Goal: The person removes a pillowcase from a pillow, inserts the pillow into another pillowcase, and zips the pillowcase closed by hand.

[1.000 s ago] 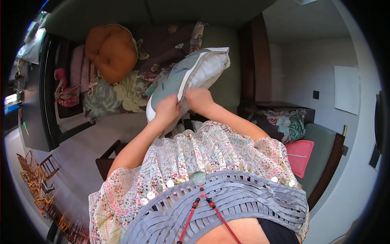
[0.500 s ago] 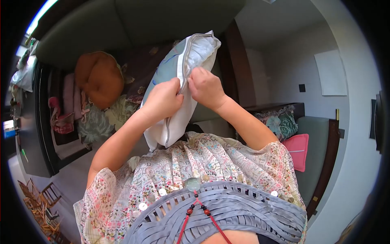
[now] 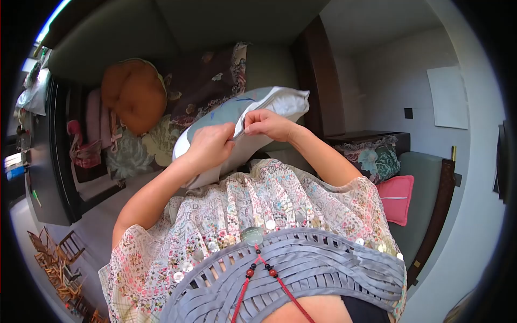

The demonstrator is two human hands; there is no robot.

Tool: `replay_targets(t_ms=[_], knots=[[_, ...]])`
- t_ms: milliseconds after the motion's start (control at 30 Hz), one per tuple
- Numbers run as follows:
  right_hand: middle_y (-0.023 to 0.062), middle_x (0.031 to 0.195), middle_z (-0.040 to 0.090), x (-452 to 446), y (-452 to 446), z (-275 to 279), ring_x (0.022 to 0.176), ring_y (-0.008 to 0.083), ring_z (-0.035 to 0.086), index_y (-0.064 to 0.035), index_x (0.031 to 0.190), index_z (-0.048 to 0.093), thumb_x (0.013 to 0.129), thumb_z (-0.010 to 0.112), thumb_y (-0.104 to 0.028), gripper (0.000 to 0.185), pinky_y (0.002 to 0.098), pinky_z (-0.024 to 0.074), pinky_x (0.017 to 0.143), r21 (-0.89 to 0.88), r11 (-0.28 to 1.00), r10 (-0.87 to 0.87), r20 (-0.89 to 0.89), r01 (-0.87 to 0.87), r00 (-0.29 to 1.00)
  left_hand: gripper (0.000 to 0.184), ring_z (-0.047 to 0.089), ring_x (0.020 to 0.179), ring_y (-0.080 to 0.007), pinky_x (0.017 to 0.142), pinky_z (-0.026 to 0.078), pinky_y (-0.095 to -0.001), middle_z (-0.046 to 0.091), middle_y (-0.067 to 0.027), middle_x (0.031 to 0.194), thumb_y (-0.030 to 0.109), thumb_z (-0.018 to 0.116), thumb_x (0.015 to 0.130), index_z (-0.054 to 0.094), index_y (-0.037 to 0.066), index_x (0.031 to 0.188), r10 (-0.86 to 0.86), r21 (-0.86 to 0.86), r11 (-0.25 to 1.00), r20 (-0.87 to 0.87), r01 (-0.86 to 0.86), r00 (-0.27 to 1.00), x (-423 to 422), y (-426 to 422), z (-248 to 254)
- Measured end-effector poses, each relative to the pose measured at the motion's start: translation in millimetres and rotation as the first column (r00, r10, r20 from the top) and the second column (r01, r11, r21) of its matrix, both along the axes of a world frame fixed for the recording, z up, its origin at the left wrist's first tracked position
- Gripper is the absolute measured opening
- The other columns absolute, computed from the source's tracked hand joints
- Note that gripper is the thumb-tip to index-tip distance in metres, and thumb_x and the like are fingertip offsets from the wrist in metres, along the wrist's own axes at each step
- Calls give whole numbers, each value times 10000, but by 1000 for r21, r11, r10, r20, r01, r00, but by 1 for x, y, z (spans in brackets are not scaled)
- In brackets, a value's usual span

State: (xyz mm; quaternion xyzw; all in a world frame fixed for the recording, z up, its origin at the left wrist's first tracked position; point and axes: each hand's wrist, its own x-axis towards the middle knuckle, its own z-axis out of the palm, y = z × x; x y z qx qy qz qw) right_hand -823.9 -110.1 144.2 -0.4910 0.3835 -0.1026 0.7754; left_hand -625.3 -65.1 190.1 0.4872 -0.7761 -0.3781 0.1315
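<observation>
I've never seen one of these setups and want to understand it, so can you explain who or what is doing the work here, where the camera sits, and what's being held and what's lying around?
There is no machine here: a person works with two bare hands. The round-edged picture comes from a camera on their head, looking forward and down past their own flowered clothing.

The left hand and right hand pinch the edge of a plump white and grey-green pillow close to each other.

Beyond it, a rounded orange-brown cushion and a dark flowered cloth lie on a dull green padded seat. Toward the right are a fringed floral cushion and a flat pink cushion.
</observation>
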Motion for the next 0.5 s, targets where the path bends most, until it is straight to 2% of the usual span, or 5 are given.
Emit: replay_targets(t_ms=[100, 200, 367, 433, 500], knots=[[-47, 628, 467, 11, 19, -57, 558, 30, 369, -80, 702, 533, 729, 562, -93, 41, 180, 291, 483, 281, 958, -118, 217, 54, 969, 136, 526, 665, -347, 554, 380, -426, 537, -144, 659, 120, 576, 677, 468, 47, 714, 4, -42, 999, 54, -1, 999, 4, 4, -10], [-60, 659, 485, 27, 33, -69, 570, 35, 399, -87, 691, 536, 732, 601, -151, 100, 193, 306, 493, 67, 987, 134, 188, -149, 973, 124, 530, 670, -346, 560, 385, -428, 543, -141, 662, 118, 571, 675, 475, 52, 718, -37, 10, 999, 150, 36, 988, 13, 12, -19], [-27, 753, 517, 41, 35, -84, 695, 46, 450, -71, 763, 547, 738, 609, -157, 109, 199, 363, 609, 4, 985, 170, 33, -170, 985, 123, 533, 665, -340, 552, 387, -416, 552, -142, 670, 113, 576, 668, 488, 49, 725, 48, 16, 999, 174, -52, 984, 26, 8, -29], [20, 896, 544, 32, 33, -75, 839, 81, 504, -33, 935, 546, 734, 603, -133, 232, 213, 410, 718, 522, 849, -297, 349, 78, 889, 122, 530, 658, -341, 547, 385, -410, 547, -143, 661, 107, 578, 665, 487, 46, 718, 69, 57, 995, 166, -79, 984, 30, 3, -25], [73, 1074, 514, 27, 24, -89, 1009, 140, 486, -2, 1120, 466, 723, 604, -138, 441, 252, 394, 849, 526, 849, -229, 446, -46, 865, 121, 526, 651, -342, 541, 384, -404, 543, -144, 652, 102, 579, 663, 486, 43, 712, 94, 96, 989, 161, -110, 982, 29, -4, -20]])
